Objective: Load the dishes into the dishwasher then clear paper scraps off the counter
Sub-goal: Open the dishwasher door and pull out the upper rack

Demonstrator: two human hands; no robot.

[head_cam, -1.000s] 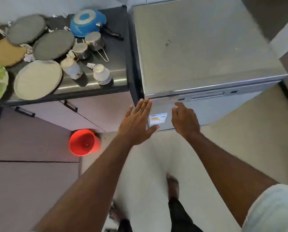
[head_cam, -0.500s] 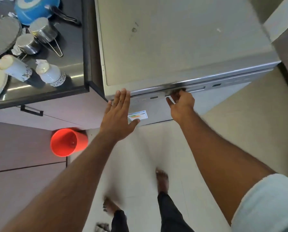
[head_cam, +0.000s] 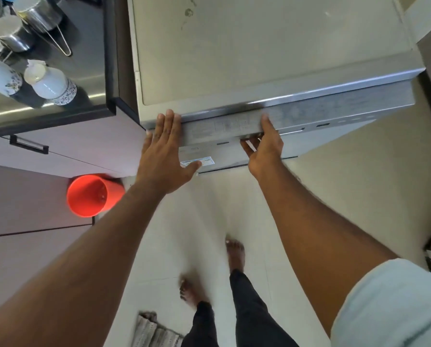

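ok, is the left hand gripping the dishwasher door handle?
No, the left hand lies flat, fingers straight, against the silver dishwasher's front edge.

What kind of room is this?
Most likely a home kitchen: a dishwasher stands beside a counter with steel cups and mugs, above cabinet drawers.

Home kitchen: dishwasher (head_cam: 259, 58) beside counter (head_cam: 89, 78), steel pots (head_cam: 38, 13), mugs (head_cam: 50, 83).

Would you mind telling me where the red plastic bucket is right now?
In the head view, the red plastic bucket stands on the floor at lower left, against the cabinet base, just left of the left hand.
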